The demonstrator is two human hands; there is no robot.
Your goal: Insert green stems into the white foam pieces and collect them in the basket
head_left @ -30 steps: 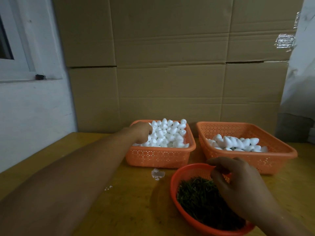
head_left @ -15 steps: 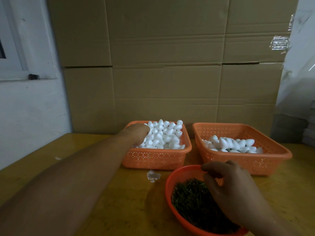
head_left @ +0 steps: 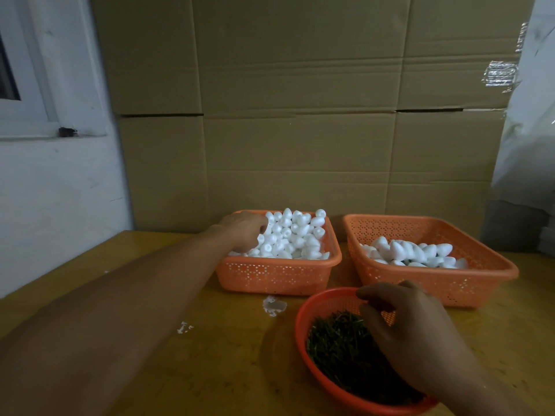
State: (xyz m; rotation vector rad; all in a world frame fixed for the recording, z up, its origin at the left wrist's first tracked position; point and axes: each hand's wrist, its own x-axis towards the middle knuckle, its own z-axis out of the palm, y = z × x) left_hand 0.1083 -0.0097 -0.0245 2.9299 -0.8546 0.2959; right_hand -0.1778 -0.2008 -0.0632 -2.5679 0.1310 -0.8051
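A left orange basket is heaped with small white foam pieces. My left hand reaches in from the left, and its fingertips are buried in the pile, so any grip is hidden. A right orange basket holds larger white foam pieces in a loose layer. A round orange bowl in front holds dark green stems. My right hand hovers over the bowl's right half. Its thumb and fingers are bent toward each other, and nothing shows between them.
All three containers stand on a yellow wooden table. White foam crumbs lie in front of the left basket, more to the left. A wall of cardboard boxes closes the back; a white wall is at left.
Both hands stay at the same containers. My left hand has shifted slightly within the foam pile. The view has swung a little from side to side.
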